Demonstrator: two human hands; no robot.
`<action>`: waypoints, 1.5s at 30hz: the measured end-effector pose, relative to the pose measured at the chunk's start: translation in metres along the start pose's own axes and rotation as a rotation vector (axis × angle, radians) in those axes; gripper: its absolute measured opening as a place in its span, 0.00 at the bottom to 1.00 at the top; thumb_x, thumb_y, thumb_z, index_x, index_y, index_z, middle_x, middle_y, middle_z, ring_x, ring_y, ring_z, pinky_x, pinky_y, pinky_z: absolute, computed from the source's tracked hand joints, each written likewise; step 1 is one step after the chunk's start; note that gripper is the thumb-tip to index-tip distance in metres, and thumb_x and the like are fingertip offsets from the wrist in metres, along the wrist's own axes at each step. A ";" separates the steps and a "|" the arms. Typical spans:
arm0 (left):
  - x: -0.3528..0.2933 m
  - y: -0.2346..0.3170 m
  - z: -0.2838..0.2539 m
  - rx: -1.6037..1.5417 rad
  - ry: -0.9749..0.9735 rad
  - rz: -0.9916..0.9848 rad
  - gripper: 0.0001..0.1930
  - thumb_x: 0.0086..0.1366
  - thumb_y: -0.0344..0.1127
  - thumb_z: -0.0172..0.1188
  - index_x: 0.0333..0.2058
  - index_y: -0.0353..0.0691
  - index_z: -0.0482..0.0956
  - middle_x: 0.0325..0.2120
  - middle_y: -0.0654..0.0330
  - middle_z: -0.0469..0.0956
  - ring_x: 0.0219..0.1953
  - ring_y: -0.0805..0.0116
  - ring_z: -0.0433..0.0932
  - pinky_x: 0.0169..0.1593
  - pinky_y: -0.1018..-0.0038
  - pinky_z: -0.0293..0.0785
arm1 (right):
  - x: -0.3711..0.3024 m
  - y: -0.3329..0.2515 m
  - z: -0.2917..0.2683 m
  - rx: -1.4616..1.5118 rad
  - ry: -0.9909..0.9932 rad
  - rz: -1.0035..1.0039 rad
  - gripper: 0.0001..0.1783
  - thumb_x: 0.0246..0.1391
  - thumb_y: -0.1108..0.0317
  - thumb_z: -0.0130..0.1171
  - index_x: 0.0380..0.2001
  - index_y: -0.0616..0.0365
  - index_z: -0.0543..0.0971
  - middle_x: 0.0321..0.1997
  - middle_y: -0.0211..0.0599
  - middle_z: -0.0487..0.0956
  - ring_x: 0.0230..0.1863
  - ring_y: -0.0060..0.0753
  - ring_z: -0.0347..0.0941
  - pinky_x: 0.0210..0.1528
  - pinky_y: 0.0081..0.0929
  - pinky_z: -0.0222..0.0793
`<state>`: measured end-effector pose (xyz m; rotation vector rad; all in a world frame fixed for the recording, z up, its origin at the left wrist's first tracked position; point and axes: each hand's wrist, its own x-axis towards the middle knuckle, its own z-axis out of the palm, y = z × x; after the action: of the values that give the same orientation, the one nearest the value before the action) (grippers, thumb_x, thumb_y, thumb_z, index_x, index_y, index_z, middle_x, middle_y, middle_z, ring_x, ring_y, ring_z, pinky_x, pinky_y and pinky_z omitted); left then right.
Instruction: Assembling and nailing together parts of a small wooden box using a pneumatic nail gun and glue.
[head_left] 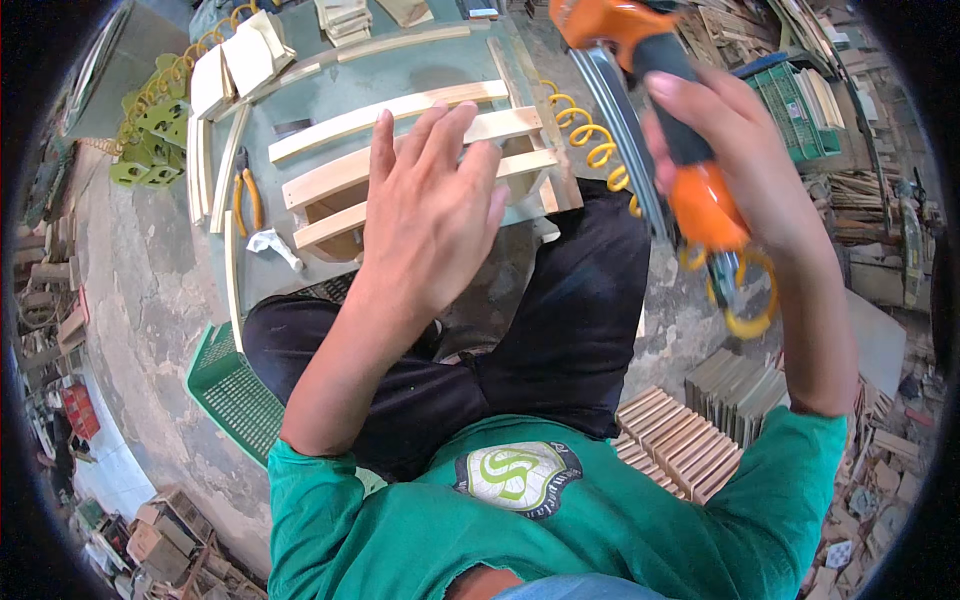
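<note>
My left hand (425,215) rests with fingers stretched out over the slats of a small wooden crate (325,180) on the worktable. Its thumb stands apart at the right. Another pale slat (320,135) runs along the crate's far side; I cannot tell whether it is joined. Raised to the right of the crate, my right hand (745,150) is wrapped round the black grip of an orange air nail gun (708,205). The gun is slightly blurred, its head at the top edge of the view, apart from the wood.
Orange-handled pliers (248,195) and a crumpled white scrap (273,246) lie left of the crate. A yellow coiled hose (600,150) hangs at the table's right. Stacked wood pieces (680,440) stand beside my right thigh, and a green basket (235,400) stands by my left.
</note>
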<state>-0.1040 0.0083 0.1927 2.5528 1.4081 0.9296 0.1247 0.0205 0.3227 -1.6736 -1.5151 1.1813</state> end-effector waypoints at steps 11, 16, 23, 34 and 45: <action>-0.108 -0.026 -0.032 -0.277 0.527 -0.293 0.12 0.59 0.24 0.69 0.42 0.35 0.79 0.36 0.51 0.78 0.41 0.56 0.79 0.46 0.67 0.76 | 0.218 0.140 0.081 -0.980 -0.076 -0.447 0.36 0.66 0.50 0.57 0.72 0.53 0.67 0.52 0.59 0.83 0.49 0.65 0.81 0.51 0.56 0.76; -0.132 -0.048 -0.013 -0.242 0.623 -0.497 0.20 0.58 0.24 0.70 0.49 0.33 0.77 0.44 0.51 0.76 0.48 0.56 0.77 0.55 0.67 0.74 | 0.226 0.166 0.109 -1.056 -0.116 -0.518 0.38 0.65 0.49 0.61 0.73 0.49 0.64 0.53 0.55 0.84 0.51 0.63 0.82 0.52 0.57 0.78; -0.122 -0.053 0.011 -0.265 0.650 -0.497 0.21 0.58 0.23 0.70 0.50 0.34 0.76 0.43 0.52 0.78 0.46 0.59 0.79 0.53 0.67 0.77 | 0.223 0.140 0.086 -0.524 0.062 -0.541 0.23 0.69 0.52 0.60 0.57 0.58 0.83 0.48 0.46 0.85 0.48 0.44 0.82 0.53 0.37 0.76; -0.116 -0.058 0.024 -0.158 0.744 -0.439 0.22 0.53 0.23 0.73 0.47 0.41 0.78 0.41 0.56 0.80 0.42 0.58 0.80 0.47 0.64 0.74 | 0.049 0.034 0.194 -0.541 -0.106 -1.215 0.14 0.49 0.70 0.76 0.39 0.56 0.84 0.42 0.37 0.85 0.40 0.42 0.83 0.44 0.37 0.79; -0.115 -0.062 0.030 -0.116 0.815 -0.381 0.19 0.51 0.24 0.72 0.43 0.43 0.79 0.38 0.62 0.81 0.40 0.61 0.81 0.47 0.63 0.70 | 0.045 0.041 0.214 -0.502 -0.088 -1.157 0.13 0.47 0.70 0.76 0.36 0.54 0.83 0.37 0.35 0.86 0.40 0.41 0.85 0.43 0.36 0.78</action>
<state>-0.1788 -0.0405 0.0934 1.7530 1.8257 1.9985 -0.0491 0.0280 0.1836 -0.6610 -2.4215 0.2425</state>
